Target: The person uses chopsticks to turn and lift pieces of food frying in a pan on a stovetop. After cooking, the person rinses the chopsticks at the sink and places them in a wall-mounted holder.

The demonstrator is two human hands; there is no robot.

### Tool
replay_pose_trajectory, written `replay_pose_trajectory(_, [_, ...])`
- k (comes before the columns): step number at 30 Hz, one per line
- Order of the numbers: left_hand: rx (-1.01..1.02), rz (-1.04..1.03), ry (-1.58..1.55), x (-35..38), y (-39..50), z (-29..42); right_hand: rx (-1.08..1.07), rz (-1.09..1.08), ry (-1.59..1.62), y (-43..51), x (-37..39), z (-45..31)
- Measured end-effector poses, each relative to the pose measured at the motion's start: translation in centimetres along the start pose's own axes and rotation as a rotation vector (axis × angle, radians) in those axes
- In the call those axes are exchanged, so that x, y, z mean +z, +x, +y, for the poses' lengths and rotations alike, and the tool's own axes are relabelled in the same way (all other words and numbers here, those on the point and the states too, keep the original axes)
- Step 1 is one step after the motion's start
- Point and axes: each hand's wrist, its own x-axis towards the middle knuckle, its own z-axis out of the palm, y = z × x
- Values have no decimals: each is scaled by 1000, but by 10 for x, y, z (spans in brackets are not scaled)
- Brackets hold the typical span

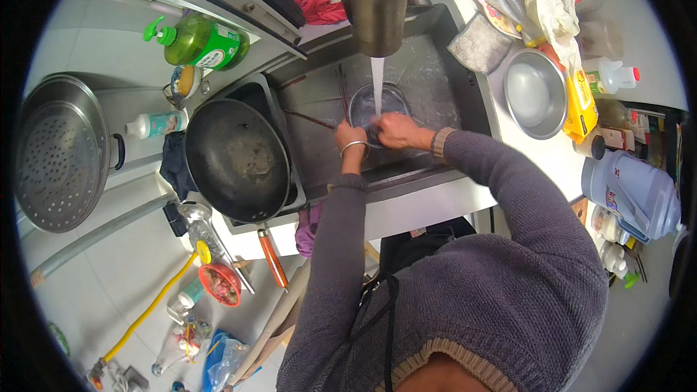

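Observation:
Water runs from the bronze-coloured faucet into a round bowl inside the dark sink. My left hand, a bracelet at its wrist, grips the bowl's near left rim. Over the near right part of the bowl, my right hand has its fingers curled in beside the stream. Something dark lies between the two hands, but what it is and whether the right fingers hold it cannot be made out. Thin dark sticks lie in the sink left of the bowl.
A black wok with a wooden handle rests over the sink's left side. To the right stand a metal basin and a blue plastic jug. A green pump bottle and a perforated steamer are at left.

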Motion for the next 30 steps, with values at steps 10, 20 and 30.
replay_pose_trajectory(10, [-183,-14,-252,15,3,-33,-281,39,46,17,18,-4])
replay_pose_trajectory(20, [-42,-43,145,-17,-9,9,-873,256,-1006,46,-54,23])
replay_pose_trajectory(30, [-154,-31,40,8,-1,-3,195,283,224,26,13,25])
